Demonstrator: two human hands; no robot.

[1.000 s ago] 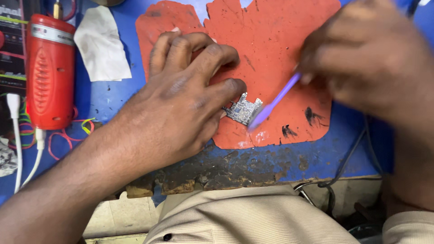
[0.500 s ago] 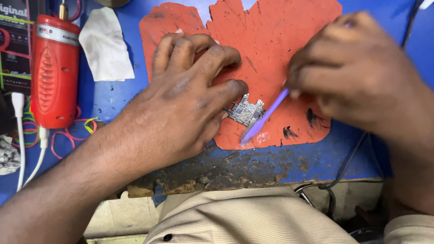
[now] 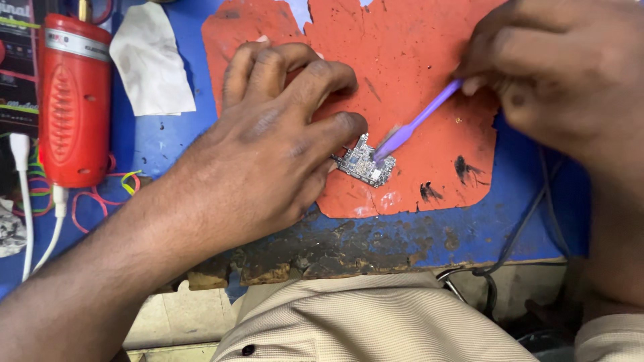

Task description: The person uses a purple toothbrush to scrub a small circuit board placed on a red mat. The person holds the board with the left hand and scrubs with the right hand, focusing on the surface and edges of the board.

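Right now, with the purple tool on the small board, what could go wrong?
The small circuit board is pinned only by the left hand at one edge, so the purple tool in the right hand might flick it off the orange mat. Pressing hard may also scrape its tiny components.

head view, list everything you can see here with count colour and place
small circuit board: 1, silvery grey, on the orange mat near its lower edge
purple tool: 1, purple, tip on the board
orange mat: 1, orange with dark marks, on the bench centre
blue bench top: 1, blue, worn at the near edge
red device: 1, red, far left
white tissue: 1, white, upper left beside the mat
white cables: 2, white, left edge
rubber bands: several, pink and green, below the red device
left hand: 1, pinning the board
right hand: 1, holding the tool
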